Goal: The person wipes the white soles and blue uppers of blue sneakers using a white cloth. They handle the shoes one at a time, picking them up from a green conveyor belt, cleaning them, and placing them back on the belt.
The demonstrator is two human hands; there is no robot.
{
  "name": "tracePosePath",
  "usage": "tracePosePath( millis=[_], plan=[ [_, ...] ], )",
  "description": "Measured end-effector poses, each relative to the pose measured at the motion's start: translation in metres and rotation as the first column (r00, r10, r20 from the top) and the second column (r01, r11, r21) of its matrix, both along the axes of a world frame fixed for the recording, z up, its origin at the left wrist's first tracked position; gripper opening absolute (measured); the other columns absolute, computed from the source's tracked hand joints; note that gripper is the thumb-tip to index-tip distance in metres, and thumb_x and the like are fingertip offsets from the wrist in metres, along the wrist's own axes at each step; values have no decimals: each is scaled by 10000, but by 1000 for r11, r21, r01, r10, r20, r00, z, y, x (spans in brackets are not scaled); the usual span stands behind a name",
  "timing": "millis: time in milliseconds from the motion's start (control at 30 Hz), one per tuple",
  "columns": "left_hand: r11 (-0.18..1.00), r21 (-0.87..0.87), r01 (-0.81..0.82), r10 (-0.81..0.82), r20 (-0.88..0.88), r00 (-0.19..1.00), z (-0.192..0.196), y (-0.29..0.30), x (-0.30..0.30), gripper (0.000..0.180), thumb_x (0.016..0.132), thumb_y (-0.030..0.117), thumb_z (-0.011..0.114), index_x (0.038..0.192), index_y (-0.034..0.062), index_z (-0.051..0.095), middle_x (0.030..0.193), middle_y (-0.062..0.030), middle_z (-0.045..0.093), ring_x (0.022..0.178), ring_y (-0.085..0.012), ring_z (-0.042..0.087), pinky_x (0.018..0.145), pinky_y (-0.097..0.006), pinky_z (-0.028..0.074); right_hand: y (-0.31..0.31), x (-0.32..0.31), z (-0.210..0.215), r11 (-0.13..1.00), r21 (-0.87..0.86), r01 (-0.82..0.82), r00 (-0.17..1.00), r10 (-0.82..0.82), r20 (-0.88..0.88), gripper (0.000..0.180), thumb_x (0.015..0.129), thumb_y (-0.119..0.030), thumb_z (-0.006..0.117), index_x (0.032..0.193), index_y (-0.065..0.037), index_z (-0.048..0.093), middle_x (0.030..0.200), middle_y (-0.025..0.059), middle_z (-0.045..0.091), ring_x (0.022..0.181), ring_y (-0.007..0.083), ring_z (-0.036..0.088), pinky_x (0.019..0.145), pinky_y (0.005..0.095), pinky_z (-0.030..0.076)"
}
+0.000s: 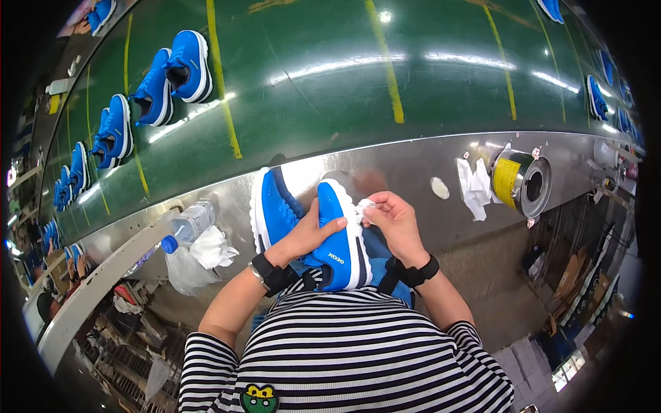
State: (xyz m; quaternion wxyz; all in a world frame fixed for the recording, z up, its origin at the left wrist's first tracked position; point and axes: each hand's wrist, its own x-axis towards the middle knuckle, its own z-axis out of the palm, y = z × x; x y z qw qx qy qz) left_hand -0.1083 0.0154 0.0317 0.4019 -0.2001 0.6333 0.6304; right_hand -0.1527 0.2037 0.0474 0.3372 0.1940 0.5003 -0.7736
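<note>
My left hand (303, 237) is closed round a blue sneaker (339, 244) with a white sole, its thumb lying across the upper. The sneaker is held toe away from me, close to my striped shirt. Between the fingertips of my right hand (397, 226) is a small crumpled white wipe (362, 208), touching the sole's right edge near the toe. A second blue sneaker (274, 210) is just left of the held one, at the edge of the metal ledge (406, 155). My left forearm and hand hide its heel.
Beyond the ledge runs a green conveyor belt (310, 41) with yellow cross lines, carrying pairs of blue sneakers (187, 65). On the right are white paper (474, 187) and a metal can (527, 184) with a yellow label. A plastic bottle (193, 221) and crumpled white tissue (212, 248) sit left.
</note>
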Motion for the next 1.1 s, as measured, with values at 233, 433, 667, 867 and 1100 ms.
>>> tracePosePath(
  millis=[233, 433, 667, 867, 1100],
  plan=[
    [998, 53, -19, 17, 44, 999, -1, 1, -3, 779, 818, 366, 603, 1330, -41, 180, 1206, -187, 451, 1080, -222, 479, 911, -307, 401, -14, 4, -9, 855, 496, -150, 886, 339, -317, 91, 780, -20, 609, 865, -3, 583, 760, 3, 576, 654, 36, 512, 593, 184, 426],
    [1000, -18, -10, 9, -65, 998, -1, 3, 3, 785, 802, 413, 606, 1261, -89, 216, 1154, -240, 475, 1039, -261, 521, 866, -311, 438, -14, 13, -1, 798, 597, -85, 846, 374, -380, 89, 745, -37, 618, 825, -14, 588, 722, 48, 558, 601, 112, 507, 559, 236, 417],
    [1000, 5, 7, -7, 55, 998, 9, 2, -8, 786, 815, 389, 599, 1320, -45, 181, 1202, -206, 453, 1093, -237, 477, 915, -317, 400, -23, 0, -13, 849, 523, -75, 871, 311, -380, 75, 771, -35, 604, 835, -10, 575, 731, 3, 536, 598, 47, 455, 542, 190, 382],
    [999, -33, 43, -42, 36, 998, 7, 2, -5, 790, 817, 389, 596, 1325, -43, 172, 1208, -202, 448, 1099, -233, 470, 926, -318, 390, -14, 27, -14, 890, 454, -38, 933, 194, -302, 97, 764, -36, 607, 850, -9, 570, 713, 48, 547, 602, 100, 500, 552, 235, 412],
    [1000, 29, 2, -3, 33, 999, 1, -3, 4, 789, 827, 363, 593, 1347, -27, 145, 1231, -180, 431, 1124, -227, 446, 944, -321, 372, -9, 37, -23, 927, 369, -62, 964, 151, -219, 52, 819, -18, 555, 869, -7, 557, 739, 0, 560, 649, 39, 498, 576, 182, 407]
  ],
)
